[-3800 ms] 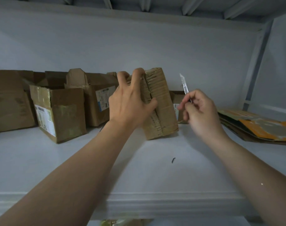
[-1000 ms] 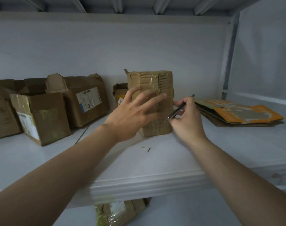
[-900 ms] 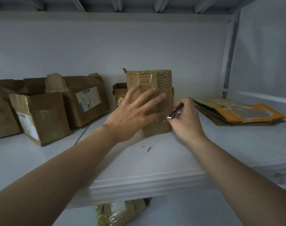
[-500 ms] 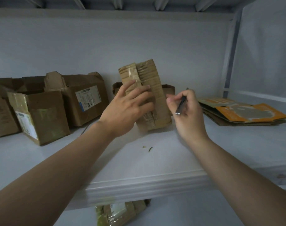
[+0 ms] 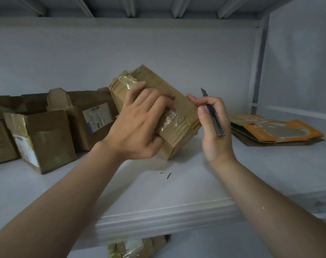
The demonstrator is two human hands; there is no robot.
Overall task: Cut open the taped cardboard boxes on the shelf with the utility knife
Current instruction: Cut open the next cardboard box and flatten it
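Fingers of our left hand (image 5: pixel 138 125) curl over the top face of the taped cardboard box (image 5: pixel 184 108), and the thumb is tucked under its near side, so we grip it firmly. The box is tilted, with its taped end raised toward the back wall and to the left. Its lower corner is down at the shelf (image 5: pixel 177 192), though we cannot tell whether it touches the board. Clear tape runs across the face just past our fingertips and over the raised end.

Just beside the box's right end, our right hand (image 5: pixel 214 135) holds the utility knife (image 5: pixel 213 116). The fingers are curled round its slim dark handle and the thumb presses on the near side. The blade points up and slightly left, and it is apart from the cardboard. The forefinger reaches toward the box's edge, and we cannot tell whether it makes contact.

On the shelf in front of the box lie a small dark scrap (image 5: pixel 169 175) and a pale crumb beside it. To the left stand several opened boxes (image 5: pixel 48 140) with their flaps up; one of them carries a white label. Well to the right rests a stack of flattened cardboard (image 5: pixel 275 129) with an orange top sheet. Below the shelf's front lip we see part of another taped box (image 5: pixel 140 246).
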